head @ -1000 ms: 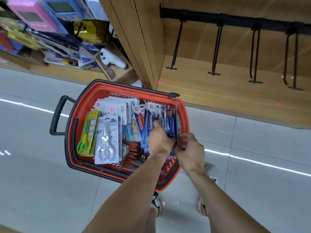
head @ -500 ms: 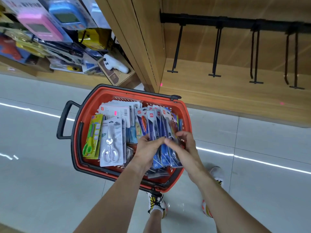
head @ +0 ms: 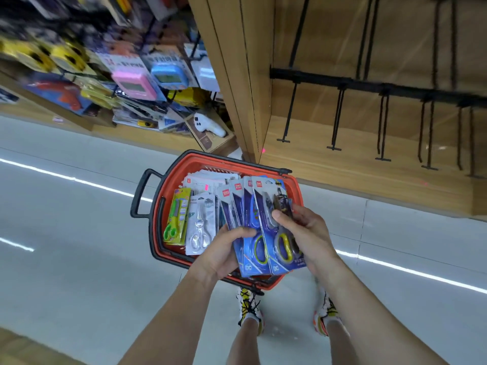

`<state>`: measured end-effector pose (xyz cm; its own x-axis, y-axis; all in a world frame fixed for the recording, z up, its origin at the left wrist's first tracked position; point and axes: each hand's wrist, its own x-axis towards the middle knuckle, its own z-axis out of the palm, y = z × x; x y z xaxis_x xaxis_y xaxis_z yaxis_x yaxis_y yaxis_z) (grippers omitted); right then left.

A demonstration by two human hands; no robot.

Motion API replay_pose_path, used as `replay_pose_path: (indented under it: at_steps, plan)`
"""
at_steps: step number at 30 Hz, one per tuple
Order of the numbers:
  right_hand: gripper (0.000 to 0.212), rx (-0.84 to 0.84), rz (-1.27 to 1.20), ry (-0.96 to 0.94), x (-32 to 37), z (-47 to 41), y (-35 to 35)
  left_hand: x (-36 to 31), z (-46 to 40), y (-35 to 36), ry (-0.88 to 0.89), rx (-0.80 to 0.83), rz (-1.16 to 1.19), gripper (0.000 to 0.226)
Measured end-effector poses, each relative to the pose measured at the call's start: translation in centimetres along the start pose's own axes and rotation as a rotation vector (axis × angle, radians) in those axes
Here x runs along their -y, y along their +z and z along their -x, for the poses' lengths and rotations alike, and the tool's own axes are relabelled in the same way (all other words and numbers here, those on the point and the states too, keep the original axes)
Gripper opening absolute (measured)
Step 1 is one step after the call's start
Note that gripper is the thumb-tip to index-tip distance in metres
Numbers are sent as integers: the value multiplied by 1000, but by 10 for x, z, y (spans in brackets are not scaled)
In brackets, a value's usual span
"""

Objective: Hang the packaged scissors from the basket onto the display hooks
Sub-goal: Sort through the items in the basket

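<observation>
Basket (head: 158,219): red with black handles, on the floor below the hands; holds a green-handled scissors pack (head: 177,217), a steel scissors pack (head: 200,227) and more cards behind.
Fan of scissors packs (head: 259,227): blue cards, lifted above the basket, held by both hands.
Left hand (head: 224,252): fingers curled under the fan's lower left.
Right hand (head: 303,233): thumb and fingers pinch the front card.
Display hooks (head: 336,119): black, bare, on the wooden panel (head: 316,43) at upper right.
</observation>
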<state>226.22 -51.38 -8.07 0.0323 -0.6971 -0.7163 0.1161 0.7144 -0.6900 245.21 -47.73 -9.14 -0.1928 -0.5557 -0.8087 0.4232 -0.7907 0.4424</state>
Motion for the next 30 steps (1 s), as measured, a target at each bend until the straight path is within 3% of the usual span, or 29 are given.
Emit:
replay_pose_path:
  at_steps: [2, 5, 8, 13, 17, 20, 24, 30]
  plan:
    - [28, 15, -5, 2, 31, 32, 5, -18, 39, 15, 26, 11, -31, 72]
    - [45, 3, -11, -43, 81, 88, 15, -53, 102, 45, 114, 46, -58, 54]
    - [44, -10, -37, -123, 140, 147, 20, -93, 164, 79, 190, 69, -70, 47]
    - [79, -36, -96, -268, 239, 245, 16, -155, 258, 138, 292, 121, -124, 74]
    - [53, -12, -210, -391, 304, 307, 0, -197, 313, 187, 391, 205, -175, 62]
    - [40, -20, -254, -480, 343, 335, -15, -222, 341, 225, 455, 273, -210, 68]
    - [33, -49, -252, -588, 381, 358, -30, -246, 355, 264, 539, 304, -287, 68]
    - [27, -66, -255, -605, 402, 351, -50, -256, 350, 281, 575, 266, -297, 92]
